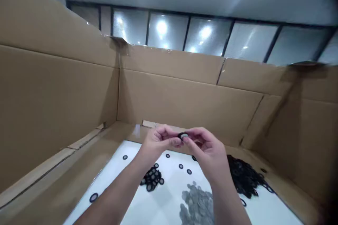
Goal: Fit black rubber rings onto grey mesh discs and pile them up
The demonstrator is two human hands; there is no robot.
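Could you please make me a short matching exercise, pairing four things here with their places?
1. small round black-and-grey piece
2. pile of thin black rings
3. heap of flat grey discs
4. cluster of black-rimmed grey discs

A. just right of the right forearm
B. beside the left forearm
C. between both hands' fingers
D. just left of the right forearm

Pairs: 1-C, 2-A, 3-D, 4-B

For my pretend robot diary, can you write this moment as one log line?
Left hand, right hand: pinching black ring with grey disc; white board: grey disc pile, ringed disc cluster; right side: black pile
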